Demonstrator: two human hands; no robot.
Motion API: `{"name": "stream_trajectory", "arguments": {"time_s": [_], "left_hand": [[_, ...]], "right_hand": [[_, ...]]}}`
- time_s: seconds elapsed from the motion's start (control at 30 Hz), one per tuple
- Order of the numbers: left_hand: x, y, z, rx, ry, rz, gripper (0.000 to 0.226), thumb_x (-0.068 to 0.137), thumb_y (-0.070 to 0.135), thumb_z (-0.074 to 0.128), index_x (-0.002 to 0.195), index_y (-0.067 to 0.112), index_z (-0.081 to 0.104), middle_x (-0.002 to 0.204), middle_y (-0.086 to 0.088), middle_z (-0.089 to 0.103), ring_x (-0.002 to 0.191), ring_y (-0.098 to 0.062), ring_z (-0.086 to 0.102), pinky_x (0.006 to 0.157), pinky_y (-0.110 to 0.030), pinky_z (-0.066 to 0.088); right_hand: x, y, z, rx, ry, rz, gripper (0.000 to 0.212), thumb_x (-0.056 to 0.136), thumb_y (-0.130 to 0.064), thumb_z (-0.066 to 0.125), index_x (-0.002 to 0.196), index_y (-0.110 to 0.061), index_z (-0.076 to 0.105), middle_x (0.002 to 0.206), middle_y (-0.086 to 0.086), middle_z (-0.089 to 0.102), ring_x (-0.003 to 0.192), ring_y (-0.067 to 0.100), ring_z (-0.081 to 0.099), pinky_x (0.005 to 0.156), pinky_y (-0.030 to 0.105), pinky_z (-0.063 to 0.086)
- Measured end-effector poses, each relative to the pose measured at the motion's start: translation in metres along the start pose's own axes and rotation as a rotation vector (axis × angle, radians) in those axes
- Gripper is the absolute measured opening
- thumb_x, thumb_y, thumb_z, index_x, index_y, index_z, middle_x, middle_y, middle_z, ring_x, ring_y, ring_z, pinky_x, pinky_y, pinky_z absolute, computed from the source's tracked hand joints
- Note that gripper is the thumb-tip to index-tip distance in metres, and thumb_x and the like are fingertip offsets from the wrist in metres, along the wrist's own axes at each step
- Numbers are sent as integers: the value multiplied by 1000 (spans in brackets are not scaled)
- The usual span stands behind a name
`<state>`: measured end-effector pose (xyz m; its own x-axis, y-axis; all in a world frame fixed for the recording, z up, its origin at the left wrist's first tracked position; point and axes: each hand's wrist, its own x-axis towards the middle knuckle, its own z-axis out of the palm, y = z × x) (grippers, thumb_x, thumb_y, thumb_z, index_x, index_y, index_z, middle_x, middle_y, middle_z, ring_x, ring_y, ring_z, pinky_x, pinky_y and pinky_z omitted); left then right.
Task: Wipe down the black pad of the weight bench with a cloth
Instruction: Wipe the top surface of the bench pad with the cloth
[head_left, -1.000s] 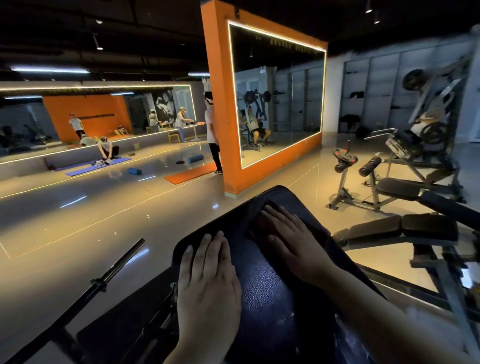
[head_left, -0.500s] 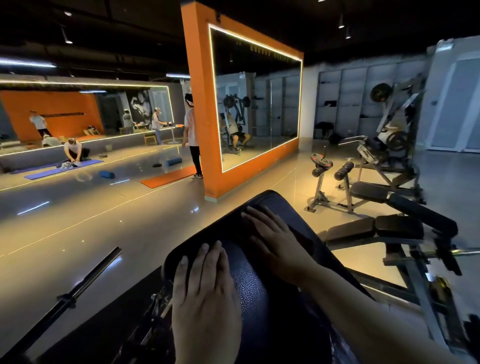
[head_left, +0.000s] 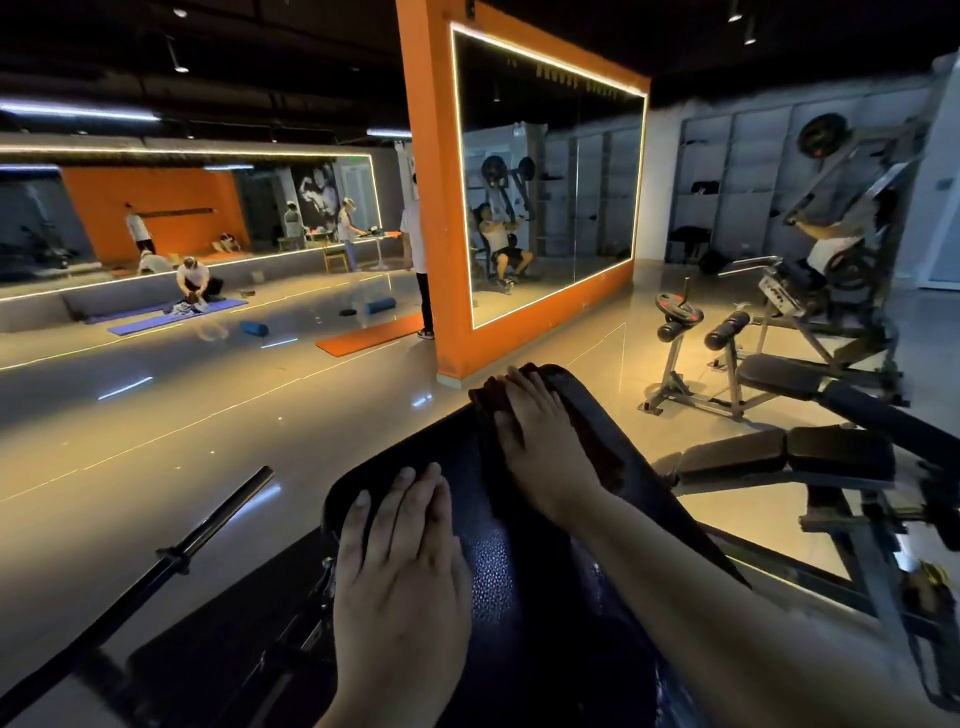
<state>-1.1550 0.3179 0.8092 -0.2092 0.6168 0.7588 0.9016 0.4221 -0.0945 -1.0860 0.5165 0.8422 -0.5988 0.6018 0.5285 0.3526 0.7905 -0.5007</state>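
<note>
The black textured pad (head_left: 498, 566) of the weight bench slopes away from me in the lower middle of the view. A dark brownish cloth (head_left: 597, 452) lies on its far end, mostly under my right hand (head_left: 540, 441), which presses flat on it with straight fingers near the pad's top edge. My left hand (head_left: 400, 577) rests flat on the pad's left side, fingers together, holding nothing.
A black barbell bar (head_left: 171, 551) runs diagonally at the lower left. Other benches (head_left: 789, 457) and a weight machine (head_left: 831, 291) stand to the right. An orange-framed mirror wall (head_left: 441, 208) rises ahead. Several people are on the far left floor.
My right hand has slid the cloth farther up the pad to its top edge. The left hand has stayed in place on the pad.
</note>
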Motion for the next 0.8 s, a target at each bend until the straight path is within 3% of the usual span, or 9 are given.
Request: {"name": "stream_trajectory", "arguments": {"time_s": [0.1, 0.27, 0.33, 0.43, 0.53, 0.6, 0.7, 0.8], "left_hand": [[0, 1, -4, -6, -34, -8, 53, 96, 27, 37, 138, 3, 58, 148, -6, 53, 139, -24, 48, 113, -54, 34], [0, 3, -10, 14, -60, -6, 54, 97, 28, 34, 139, 3, 57, 148, -6, 53, 138, -24, 49, 113, -54, 35], [0, 3, -10, 21, -82, -16, 54, 98, 29, 33, 140, 4, 56, 149, -5, 52, 139, -24, 47, 114, -53, 34], [0, 5, -9, 11, -81, -24, 54, 98, 29, 34, 141, 5, 56, 150, -4, 51, 140, -23, 47, 115, -53, 33], [1, 4, -10, -18, -71, -19, 52, 98, 29, 35, 140, 5, 56, 150, -4, 51, 140, -23, 46, 115, -53, 33], [1, 4, -11, -26, -61, -23, 51, 98, 28, 36, 140, 5, 57, 149, -4, 52, 140, -22, 45, 116, -51, 32], [1, 5, -10, -35, -39, -36, 51, 97, 27, 38, 138, 5, 58, 149, -3, 52, 140, -21, 46, 116, -51, 32], [0, 5, -9, -33, -56, -40, 52, 98, 28, 36, 140, 8, 57, 151, -1, 50, 142, -19, 43, 118, -50, 29]], "right_hand": [[20, 21, -6, -4, -59, -76, 55, 110, -41, 29, 161, -21, 24, 169, -4, 18, 157, 13, 3, 128, 40, 4], [19, 56, -17, 11, 22, 270, 58, 110, -39, 24, 161, -15, 18, 169, 6, 17, 156, 24, 10, 127, 45, 9], [-8, 45, -12, -17, 31, 331, 59, 110, -39, 20, 163, -14, 10, 170, 6, 7, 157, 24, 2, 128, 41, 3], [-25, 25, -6, -62, -44, 201, 61, 110, -41, 19, 162, -19, -2, 169, -3, -11, 155, 16, -16, 124, 34, -11], [-5, 29, -11, -63, -85, 18, 60, 110, -44, 19, 163, -24, 1, 169, -9, -7, 154, 11, -15, 126, 37, -10], [5, 43, -20, -53, -93, 47, 59, 109, -47, 17, 163, -27, 2, 170, -10, -5, 154, 9, -14, 127, 39, -7], [5, 49, -21, -51, -20, 270, 60, 109, -46, 16, 163, -23, 4, 171, -3, 0, 157, 20, -8, 127, 43, -3], [1, 29, -11, -44, -32, 155, 59, 109, -42, 21, 163, -23, 6, 171, -4, 2, 157, 22, -10, 126, 40, -7]]}}
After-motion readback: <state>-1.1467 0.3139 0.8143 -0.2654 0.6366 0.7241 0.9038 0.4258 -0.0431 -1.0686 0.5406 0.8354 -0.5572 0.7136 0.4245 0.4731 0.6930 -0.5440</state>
